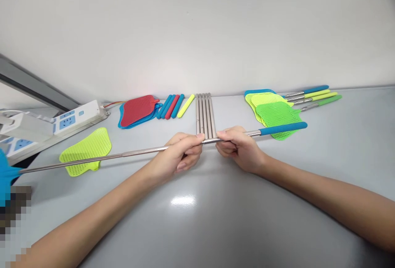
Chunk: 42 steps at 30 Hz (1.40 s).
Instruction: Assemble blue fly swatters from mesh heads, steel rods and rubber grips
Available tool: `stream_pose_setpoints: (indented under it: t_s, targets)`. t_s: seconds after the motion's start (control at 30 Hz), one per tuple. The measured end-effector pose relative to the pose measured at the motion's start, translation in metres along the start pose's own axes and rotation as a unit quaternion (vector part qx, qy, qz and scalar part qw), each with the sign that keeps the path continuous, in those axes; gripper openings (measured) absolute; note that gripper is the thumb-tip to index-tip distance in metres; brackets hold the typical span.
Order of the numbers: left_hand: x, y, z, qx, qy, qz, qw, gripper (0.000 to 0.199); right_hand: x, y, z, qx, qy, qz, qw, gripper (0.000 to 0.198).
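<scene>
Between the fingers of both hands runs the metal rod of a long fly swatter [145, 151], held across the body above the table [247, 210]. The left hand [185, 150] is closed on the rod, thumb tip against it; the right hand [239, 146] pinches it between thumb and curled fingers, a little apart from the left. Right of the right fingers is the blue handle [284, 128]; well left of the left fingers, at the picture's edge, is the blue head [4, 173].

Just beyond the fingertips lie five metal tubes [205, 115] side by side. Left of these are coloured sleeves [172, 107], then a red swatter head [138, 110] over blue. Nearer, left of the left fingers, a yellow-green swatter head [88, 146] lies partly behind the rod. Beyond the right fingers, several short swatters [276, 113] overlap.
</scene>
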State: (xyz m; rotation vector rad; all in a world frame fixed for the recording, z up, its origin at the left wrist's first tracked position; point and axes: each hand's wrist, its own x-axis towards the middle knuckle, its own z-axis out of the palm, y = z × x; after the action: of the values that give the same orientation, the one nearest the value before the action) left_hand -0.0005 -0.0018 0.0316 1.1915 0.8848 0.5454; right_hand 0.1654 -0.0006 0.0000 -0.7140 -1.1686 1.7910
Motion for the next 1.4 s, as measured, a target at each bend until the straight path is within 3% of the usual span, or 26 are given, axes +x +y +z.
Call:
stream_pose_setpoints:
  t_s: [0.3, 0.47, 0.63, 0.87, 1.07, 1.4]
  targets:
    - [0.001, 0.002, -0.012, 0.004, 0.005, 0.01, 1.0, 0.044, 0.004, 0.0, -0.009, 0.015, 0.018, -0.044, 0.999, 0.041]
    - [0.003, -0.002, -0.015, 0.017, 0.019, 0.026, 0.999, 0.044, 0.006, 0.004, -0.009, 0.039, 0.03, -0.033, 0.998, 0.043]
    - [0.004, -0.013, -0.009, 0.029, 0.047, 0.05, 0.997, 0.047, 0.005, 0.008, -0.008, 0.047, 0.027, -0.032, 0.998, 0.042]
    - [0.006, -0.027, 0.005, 0.019, 0.026, 0.089, 0.996, 0.046, -0.002, 0.01, 0.006, 0.044, -0.006, 0.003, 0.999, 0.043]
    - [0.008, -0.028, 0.007, 0.024, 0.015, 0.036, 0.999, 0.047, -0.002, 0.013, 0.013, 0.038, -0.04, 0.034, 0.998, 0.041]
    - [0.013, -0.022, 0.002, -0.062, -0.005, 0.012, 0.998, 0.042, 0.001, 0.011, 0.009, 0.051, -0.005, 0.059, 0.997, 0.041]
